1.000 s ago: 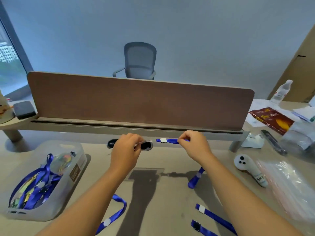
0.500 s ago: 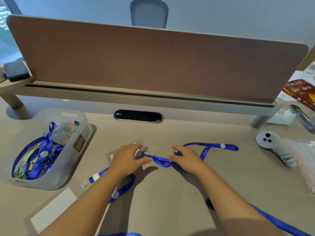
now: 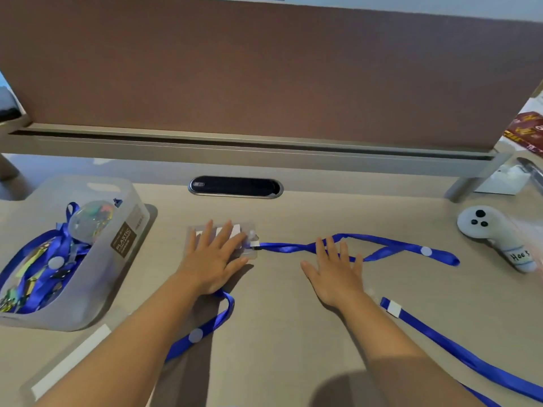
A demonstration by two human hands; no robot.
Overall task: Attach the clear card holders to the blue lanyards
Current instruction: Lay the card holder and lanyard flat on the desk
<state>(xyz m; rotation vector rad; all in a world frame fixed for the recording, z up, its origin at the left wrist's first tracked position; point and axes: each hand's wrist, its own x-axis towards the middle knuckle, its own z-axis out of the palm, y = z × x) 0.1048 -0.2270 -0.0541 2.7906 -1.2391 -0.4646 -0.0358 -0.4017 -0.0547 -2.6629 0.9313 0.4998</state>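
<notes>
Both hands have gone from pinching the lanyard's end half a second ago to lying flat on the desk (image 3: 279, 333). Fingers spread, the left hand (image 3: 216, 259) presses palm-down on the clear card holder (image 3: 244, 230), which lies flat just this side of the black cable slot (image 3: 235, 187) at the desk's back edge. The right hand (image 3: 333, 273), also spread and palm-down, rests its fingertips on the blue lanyard (image 3: 382, 245), whose strap runs from the clip (image 3: 255, 244) at the holder's right edge away to the right of the slot, looping back on itself near a white dot. A second blue strap (image 3: 202, 330) curls out from under the left wrist toward the near edge, and a third (image 3: 458, 351) stretches from beside the right wrist to the lower right. Left of the slot stands a translucent plastic bin (image 3: 117, 248) filled with more blue lanyards; far right of it lies a white controller (image 3: 496, 236).
</notes>
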